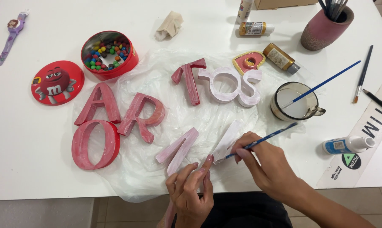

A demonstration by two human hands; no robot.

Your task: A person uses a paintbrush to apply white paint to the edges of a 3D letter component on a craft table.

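Observation:
My right hand (265, 162) grips a thin blue-handled paintbrush (267, 137) and its tip touches a pale pink block letter (227, 141) lying on a clear plastic sheet (157, 173). My left hand (191, 190) steadies the near end of that letter, fingers bent against it. A second pink slanted piece (178, 150) lies just left of it. Other painted letters lie on the sheet: a red one with a crossbar on top (191, 80), two whitish ones (233, 86), and three red ones (100, 126) at the left.
A glass mug (294, 101) of milky water holds another blue brush. A red tin of coloured candies (108, 52) and its lid (55, 82) sit at the left. Paint bottles (347, 145), a pink brush pot (326, 27), loose brushes (362, 76) and a crumpled cloth (169, 25) lie around.

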